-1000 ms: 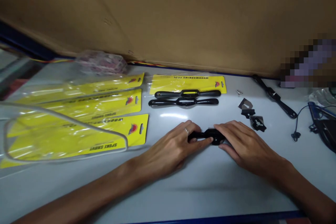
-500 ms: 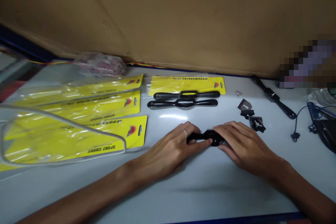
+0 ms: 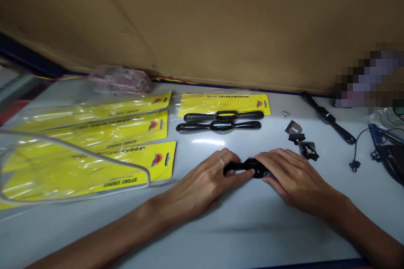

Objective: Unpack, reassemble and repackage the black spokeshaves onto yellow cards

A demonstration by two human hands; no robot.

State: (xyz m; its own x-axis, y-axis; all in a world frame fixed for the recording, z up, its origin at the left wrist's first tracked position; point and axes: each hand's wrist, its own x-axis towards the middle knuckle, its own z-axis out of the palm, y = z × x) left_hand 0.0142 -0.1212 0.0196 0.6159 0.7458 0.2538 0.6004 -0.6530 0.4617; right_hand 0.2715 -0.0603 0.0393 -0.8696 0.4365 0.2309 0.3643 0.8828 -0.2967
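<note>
Low over the grey table, a black spokeshave point(image 3: 251, 164) lies between my two hands. My left hand point(image 3: 217, 172), with a ring on one finger, is wrapped round its left handle, the thumb stretched along the middle part. My right hand point(image 3: 288, 172) closes over its right end and hides it. Farther back, two more black spokeshave bodies point(image 3: 221, 125) lie side by side. To the right of them are small screws point(image 3: 285, 113), a flat metal blade point(image 3: 293, 127), a dark cap plate point(image 3: 296, 138) and another blade and plate pair point(image 3: 308, 151).
Yellow blister packs point(image 3: 135, 168) cover the left side, with a pale cable point(image 3: 94, 151) across them. Another yellow card point(image 3: 224, 103) lies behind the loose bodies. A black spokeshave point(image 3: 330, 118) sits at back right. A brown cardboard wall point(image 3: 221, 25) closes off the back.
Both hands stay on the spokeshave with almost the same grip. The whole view has shifted slightly; nothing on the table has visibly moved.
</note>
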